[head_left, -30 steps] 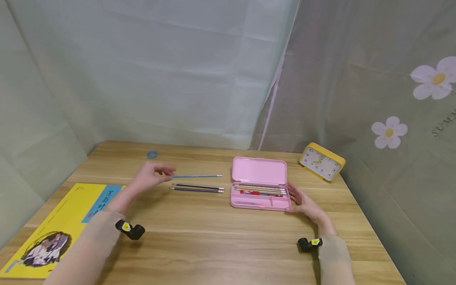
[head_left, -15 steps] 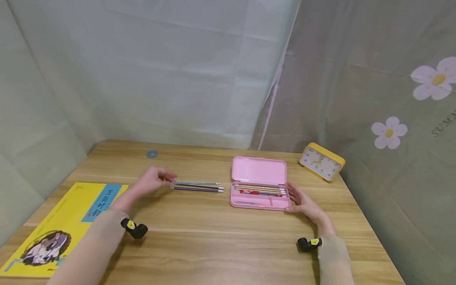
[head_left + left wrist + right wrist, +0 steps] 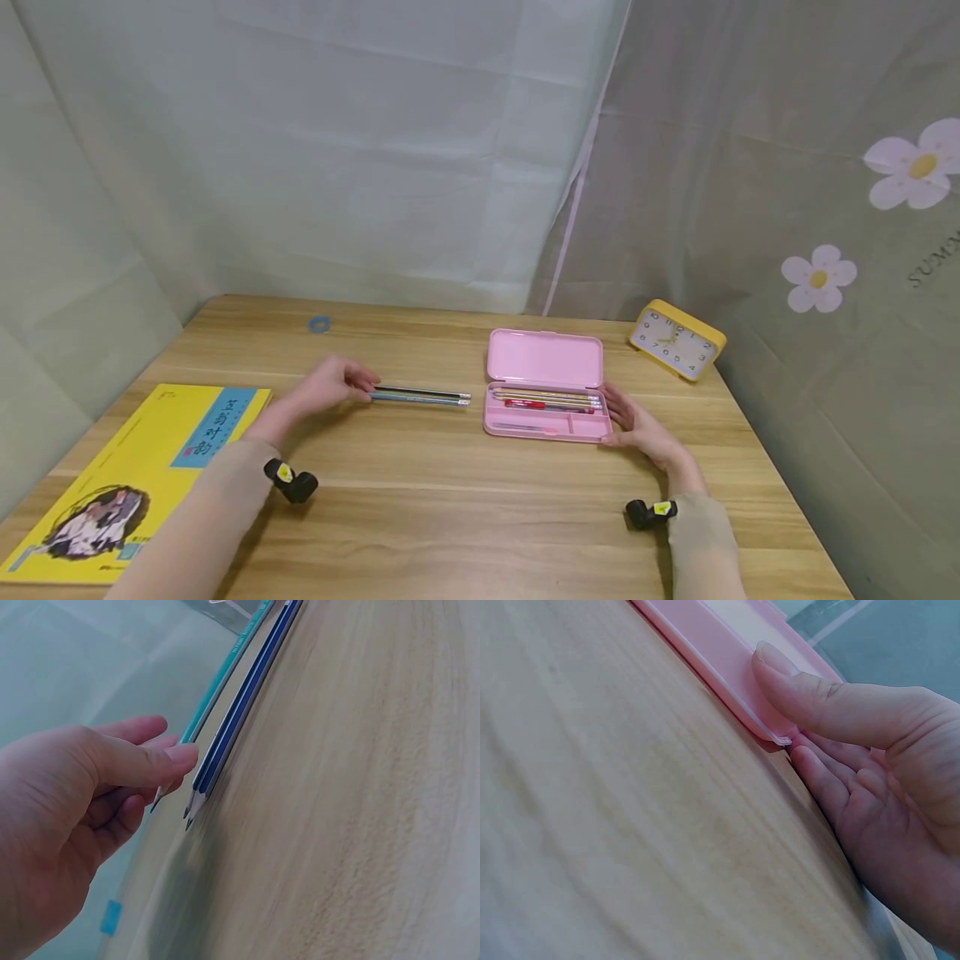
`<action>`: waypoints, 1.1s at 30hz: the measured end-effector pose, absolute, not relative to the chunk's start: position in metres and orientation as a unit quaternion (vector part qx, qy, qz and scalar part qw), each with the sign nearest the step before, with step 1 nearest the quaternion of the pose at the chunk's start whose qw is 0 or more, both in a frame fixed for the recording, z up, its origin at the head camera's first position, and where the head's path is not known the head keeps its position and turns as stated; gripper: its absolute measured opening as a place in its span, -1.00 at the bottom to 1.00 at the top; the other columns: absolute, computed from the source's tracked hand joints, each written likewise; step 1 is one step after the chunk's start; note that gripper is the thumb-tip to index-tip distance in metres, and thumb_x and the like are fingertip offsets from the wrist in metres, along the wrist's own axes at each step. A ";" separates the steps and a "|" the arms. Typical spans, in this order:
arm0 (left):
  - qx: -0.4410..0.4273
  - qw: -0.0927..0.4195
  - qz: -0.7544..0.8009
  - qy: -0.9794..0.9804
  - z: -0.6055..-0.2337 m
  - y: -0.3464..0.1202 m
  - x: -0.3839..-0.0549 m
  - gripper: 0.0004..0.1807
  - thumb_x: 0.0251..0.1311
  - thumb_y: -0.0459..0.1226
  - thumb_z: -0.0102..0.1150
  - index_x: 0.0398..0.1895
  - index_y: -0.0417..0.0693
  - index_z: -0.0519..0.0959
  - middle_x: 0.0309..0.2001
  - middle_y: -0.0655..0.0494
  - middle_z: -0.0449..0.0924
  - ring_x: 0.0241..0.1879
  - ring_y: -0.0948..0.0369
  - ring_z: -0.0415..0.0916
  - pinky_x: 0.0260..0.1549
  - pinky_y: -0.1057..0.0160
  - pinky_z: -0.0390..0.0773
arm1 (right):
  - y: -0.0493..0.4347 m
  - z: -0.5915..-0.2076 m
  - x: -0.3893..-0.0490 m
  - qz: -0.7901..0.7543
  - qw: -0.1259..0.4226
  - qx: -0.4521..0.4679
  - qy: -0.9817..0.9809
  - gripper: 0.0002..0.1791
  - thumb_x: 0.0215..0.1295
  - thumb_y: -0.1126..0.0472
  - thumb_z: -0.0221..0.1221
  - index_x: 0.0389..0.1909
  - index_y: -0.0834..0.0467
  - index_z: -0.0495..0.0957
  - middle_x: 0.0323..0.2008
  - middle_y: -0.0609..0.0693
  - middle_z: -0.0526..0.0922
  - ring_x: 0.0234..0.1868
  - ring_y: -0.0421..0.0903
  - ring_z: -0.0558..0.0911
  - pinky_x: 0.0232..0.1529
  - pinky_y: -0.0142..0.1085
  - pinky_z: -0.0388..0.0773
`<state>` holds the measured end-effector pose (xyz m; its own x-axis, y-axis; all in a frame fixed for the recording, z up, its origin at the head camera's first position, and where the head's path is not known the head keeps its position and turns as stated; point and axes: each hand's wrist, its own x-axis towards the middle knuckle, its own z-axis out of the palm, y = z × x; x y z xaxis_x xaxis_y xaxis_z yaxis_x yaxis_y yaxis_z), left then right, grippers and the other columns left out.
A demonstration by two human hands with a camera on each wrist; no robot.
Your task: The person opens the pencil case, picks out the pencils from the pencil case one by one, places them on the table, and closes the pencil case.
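My left hand [image 3: 335,387] pinches a teal pencil [image 3: 225,671] near its sharpened tip, between thumb and fingers. Two dark blue pencils [image 3: 244,712] lie side by side along it; in the head view the teal one partly covers them. At the right end of an open pink pencil case [image 3: 545,360], my right hand [image 3: 641,429] grips the wall. Its thumb [image 3: 810,697] is over the rim, and the other fingers are on the outer side. Inside the case are several pencils [image 3: 543,395], a red pen [image 3: 527,405] and a thin, pale stick-like item [image 3: 522,427].
A yellow book [image 3: 97,467] lies at the left, partly under the left forearm. A blue ring [image 3: 318,324] sits toward the back edge. At the back right stands a yellow clock [image 3: 677,341]. Curtains [image 3: 375,167] rise behind the wooden table [image 3: 465,517].
My left hand has brought the teal pencil toward me, from behind the dark pencils to over and alongside them. My right hand has stayed at the pencil case.
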<state>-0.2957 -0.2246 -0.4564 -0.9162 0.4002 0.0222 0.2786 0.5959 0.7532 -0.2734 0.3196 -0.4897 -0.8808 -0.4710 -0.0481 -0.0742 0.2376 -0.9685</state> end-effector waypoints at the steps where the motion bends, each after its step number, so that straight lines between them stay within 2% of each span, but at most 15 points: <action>1: 0.189 0.078 0.408 0.890 -0.456 -0.224 -0.295 -0.70 0.08 -0.50 0.30 -0.07 -0.39 0.63 -0.26 -0.08 0.74 -0.25 0.17 0.65 -0.28 0.39 0.60 | 0.319 -0.490 -0.273 -0.591 0.168 -0.177 0.769 0.12 0.12 0.39 0.33 0.52 0.35 -0.26 0.51 0.39 -0.16 0.50 0.37 -0.06 0.17 -0.72 0.22; 13: 0.197 0.089 0.413 0.885 -0.458 -0.223 -0.295 -0.72 0.05 -0.53 0.29 -0.12 -0.43 0.63 -0.28 -0.15 0.73 -0.26 0.12 0.67 -0.30 0.43 0.60 | 0.320 -0.488 -0.273 -0.596 0.173 -0.178 0.764 0.12 0.12 0.41 0.32 0.52 0.34 -0.27 0.52 0.38 -0.20 0.50 0.37 -0.08 0.16 -0.72 0.23; 33: 0.214 0.075 0.390 0.893 -0.459 -0.223 -0.296 -0.69 -0.02 -0.54 0.34 -0.13 -0.41 0.64 -0.32 -0.11 0.74 -0.32 0.22 0.65 -0.32 0.42 0.59 | 0.320 -0.489 -0.273 -0.593 0.174 -0.172 0.767 0.12 0.12 0.40 0.32 0.52 0.32 -0.26 0.52 0.37 -0.19 0.50 0.36 -0.07 0.17 -0.71 0.23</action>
<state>-0.2964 -0.2233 -0.4588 -0.8970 0.4408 0.0329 0.3238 0.6046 0.7278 -0.2734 0.3203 -0.4888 -0.8803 -0.4701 -0.0642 -0.0566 0.2383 -0.9695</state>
